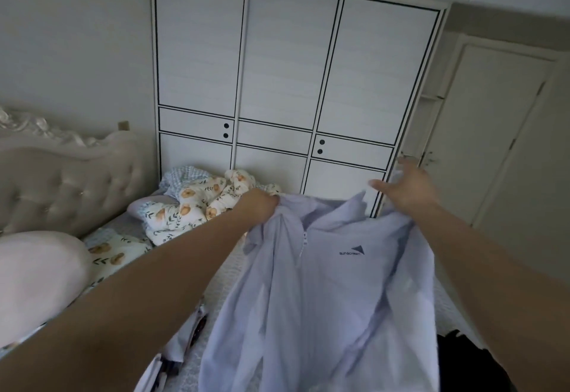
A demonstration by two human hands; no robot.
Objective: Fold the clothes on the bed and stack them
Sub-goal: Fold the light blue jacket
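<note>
Left hand (257, 206) grips jacket (324, 283) (lilac)

Bed (237, 271): pale textured cover, tufted headboard (61, 175) at left. On it: pink pillow (37, 277), crumpled floral quilt (197, 203) near the far end, black garment (462, 357) at near right.

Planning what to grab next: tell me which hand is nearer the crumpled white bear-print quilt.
Left. The left hand grips the pale lilac zip-up jacket at its shoulder, right beside the crumpled white bear-print quilt. The right hand is open across the jacket, toward the wardrobe.
</note>
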